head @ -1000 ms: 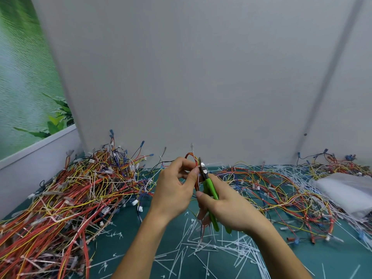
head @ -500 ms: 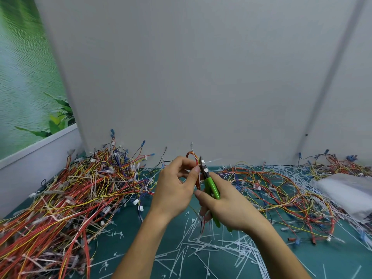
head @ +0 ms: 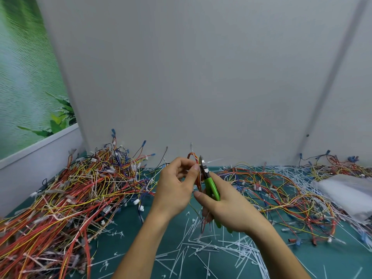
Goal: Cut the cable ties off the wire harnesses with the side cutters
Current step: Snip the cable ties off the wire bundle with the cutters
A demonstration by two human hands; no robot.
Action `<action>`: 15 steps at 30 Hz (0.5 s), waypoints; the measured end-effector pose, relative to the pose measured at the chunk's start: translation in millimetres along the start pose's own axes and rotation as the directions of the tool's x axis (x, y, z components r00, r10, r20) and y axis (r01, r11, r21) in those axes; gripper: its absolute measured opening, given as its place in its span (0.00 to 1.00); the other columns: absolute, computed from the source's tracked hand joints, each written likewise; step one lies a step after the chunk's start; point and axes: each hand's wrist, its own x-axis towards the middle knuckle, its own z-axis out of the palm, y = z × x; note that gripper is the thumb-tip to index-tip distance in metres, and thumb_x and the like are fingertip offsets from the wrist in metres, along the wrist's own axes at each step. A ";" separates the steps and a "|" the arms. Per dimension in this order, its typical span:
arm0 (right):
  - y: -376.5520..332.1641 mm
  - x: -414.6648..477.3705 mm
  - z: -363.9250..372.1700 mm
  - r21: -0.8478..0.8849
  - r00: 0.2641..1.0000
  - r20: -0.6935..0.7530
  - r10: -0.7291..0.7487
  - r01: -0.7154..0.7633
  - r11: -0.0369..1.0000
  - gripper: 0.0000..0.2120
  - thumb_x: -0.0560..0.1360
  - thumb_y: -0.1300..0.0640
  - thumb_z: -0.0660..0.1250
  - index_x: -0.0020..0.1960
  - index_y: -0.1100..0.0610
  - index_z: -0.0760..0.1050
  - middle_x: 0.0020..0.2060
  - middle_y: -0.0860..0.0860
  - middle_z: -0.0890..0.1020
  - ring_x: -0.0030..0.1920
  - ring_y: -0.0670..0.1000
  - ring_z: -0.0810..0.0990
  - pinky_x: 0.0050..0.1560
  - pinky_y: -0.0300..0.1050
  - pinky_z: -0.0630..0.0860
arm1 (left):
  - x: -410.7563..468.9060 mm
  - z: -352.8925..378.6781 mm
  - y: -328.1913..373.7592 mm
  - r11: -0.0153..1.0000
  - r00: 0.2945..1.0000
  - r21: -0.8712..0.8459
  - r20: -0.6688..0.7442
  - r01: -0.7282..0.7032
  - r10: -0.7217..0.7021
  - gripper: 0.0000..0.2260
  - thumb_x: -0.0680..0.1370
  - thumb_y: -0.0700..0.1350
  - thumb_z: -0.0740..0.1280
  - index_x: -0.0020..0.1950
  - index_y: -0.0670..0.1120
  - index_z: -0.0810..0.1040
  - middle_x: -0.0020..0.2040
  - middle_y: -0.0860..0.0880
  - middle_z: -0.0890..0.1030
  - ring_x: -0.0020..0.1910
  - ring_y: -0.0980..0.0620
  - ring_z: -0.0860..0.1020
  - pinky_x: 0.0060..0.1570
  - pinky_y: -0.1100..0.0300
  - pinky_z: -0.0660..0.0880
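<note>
My left grip [head: 177, 184] is pinching a small looped bundle of orange and yellow wires [head: 191, 156] between thumb and fingertips, holding it up above the teal surface [head: 138, 236]. My right grip [head: 227, 206] is clasping the green-handled side cutters [head: 211, 187], fingers curled round both handles. The dark jaws are pointing upward against the bundle, beside a thin white cable tie [head: 213, 160] whose tail is sticking out to the right. I cannot tell whether the jaws are meeting. A tangled heap of red and yellow harnesses [head: 70, 198] is lying to the left, loose wire loops [head: 281, 188] to the right, and scattered white tie offcuts [head: 201, 250] beneath my wrists.
</note>
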 end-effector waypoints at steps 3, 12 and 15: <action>2.3 0.8 -0.2 -0.053 0.996 -0.064 -0.069 0.066 0.996 0.02 0.84 0.54 0.64 0.52 0.48 0.72 0.32 0.49 0.78 0.29 0.50 0.78 0.30 0.43 0.74 | 0.2 2.1 0.1 1.000 1.000 -0.025 0.001 -0.003 0.003 0.01 0.81 0.43 0.69 0.50 0.49 0.79 0.45 0.54 0.84 0.44 0.56 0.83 0.47 0.65 0.79; -3.0 -1.4 -1.5 0.066 0.999 -0.028 -0.025 0.027 0.997 0.09 0.83 0.51 0.66 0.52 0.57 0.73 0.32 0.51 0.79 0.29 0.49 0.79 0.32 0.51 0.79 | -1.5 4.6 -2.5 0.999 0.997 0.013 0.060 -0.040 0.039 0.02 0.84 0.48 0.63 0.53 0.54 0.74 0.46 0.59 0.81 0.46 0.60 0.81 0.44 0.69 0.76; -2.7 -0.9 -1.5 0.071 1.000 -0.023 -0.011 0.012 0.997 0.12 0.82 0.49 0.67 0.53 0.59 0.73 0.36 0.54 0.80 0.30 0.47 0.80 0.32 0.48 0.79 | -1.2 3.9 -2.8 0.998 0.995 0.014 0.072 -0.065 0.064 0.02 0.84 0.48 0.62 0.53 0.55 0.73 0.43 0.61 0.79 0.43 0.60 0.80 0.43 0.68 0.76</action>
